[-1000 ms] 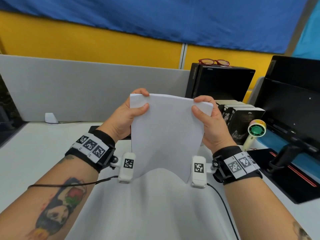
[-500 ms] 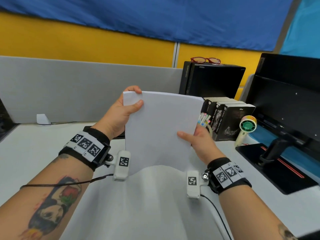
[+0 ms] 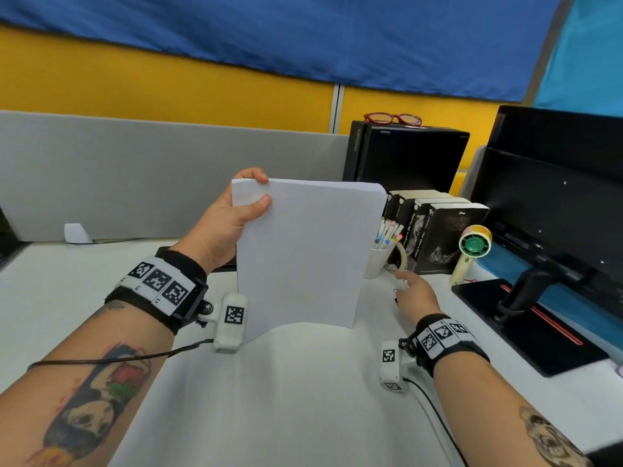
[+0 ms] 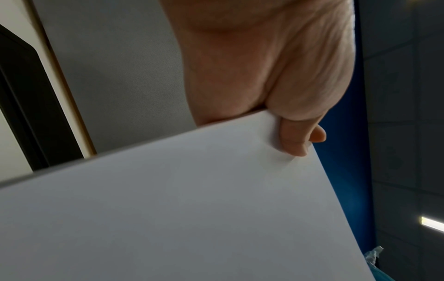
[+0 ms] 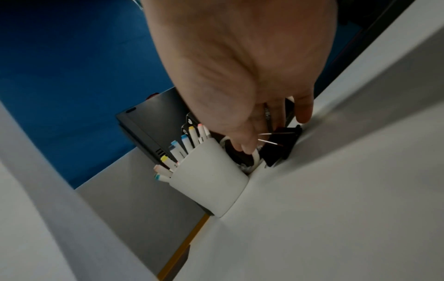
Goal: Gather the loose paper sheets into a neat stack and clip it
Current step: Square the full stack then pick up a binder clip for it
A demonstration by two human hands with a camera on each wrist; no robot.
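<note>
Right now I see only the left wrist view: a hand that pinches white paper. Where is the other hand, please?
Observer: The right hand is off the paper stack, low over the desk beside a white pen cup.
Operator: Is a clip near it?
Observer: Yes, a black binder clip lies on the desk under its spread fingers; they have not closed on it.
Operator: How does the stack stand?
Observer: Upright, held only by the left hand at its top corner.
</note>
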